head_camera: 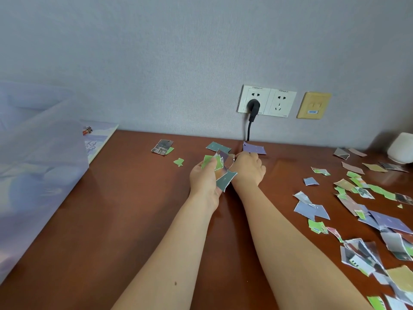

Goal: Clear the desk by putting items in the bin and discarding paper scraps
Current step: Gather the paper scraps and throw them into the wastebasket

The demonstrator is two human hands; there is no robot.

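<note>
My left hand (204, 180) grips a bunch of torn paper scraps (220, 167), green, grey and purple, above the middle of the brown desk (125, 209). My right hand (249, 167) is beside it with fingers curled, pinching the right side of the same bunch. Just beyond the hands lie a teal scrap (218, 147) and a purple scrap (254, 148) near the wall. A small green scrap (178, 162) and a grey printed piece (162, 147) lie to the left. Several scraps (366, 220) cover the desk's right side. A translucent plastic bin (38, 166) stands at the left.
A booklet (100, 139) lies behind the bin by the wall. A black plug and cord (252, 115) hang from the wall socket down to the desk's back edge. A white rounded object (401, 148) stands at the far right.
</note>
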